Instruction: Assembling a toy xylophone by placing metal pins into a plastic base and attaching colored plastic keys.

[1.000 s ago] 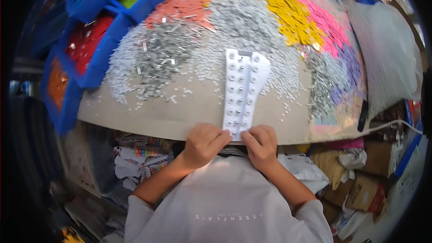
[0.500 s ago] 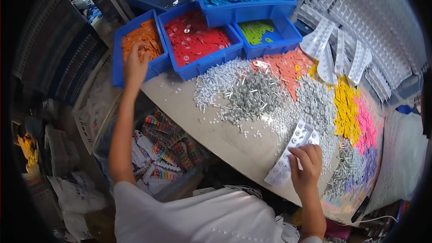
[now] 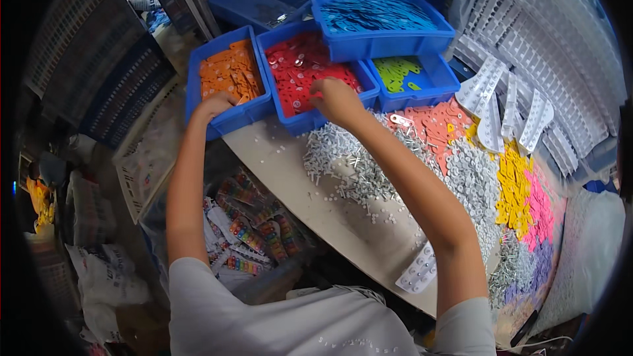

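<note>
- The fingers of the left hand (image 3: pixel 216 102) curl down over the near front corner of the blue plastic bin of orange flat tags (image 3: pixel 227 79). The tips dip among the orange pieces at the bin's edge. Whether they pinch a piece cannot be told, since the knuckles hide them.
- The fingers of the right hand (image 3: pixel 336 99) are bent and close together. They reach into the front right part of the blue plastic bin of red flat tags (image 3: pixel 303 72). Whether they grip any red tag cannot be told either.
- The two bins stand side by side and touching, the orange one to the person's left. Each hand is at its own bin, so neither arm crosses the other. Both bins run long from the hands away toward the shelves.
- Behind the red bin sits a blue bin of bright blue pieces (image 3: pixel 379 20). To its right is a smaller blue bin with a few green tags (image 3: pixel 405 76).
- Nearer the body, the pale counter (image 3: pixel 290 178) carries a heap of small silver metal pins (image 3: pixel 349 165). Further right lie spreads of salmon, yellow and pink tags.
- A white perforated plastic strip (image 3: pixel 419 270) lies at the counter's near edge, just beside the right forearm. It is well apart from both hands.
</note>
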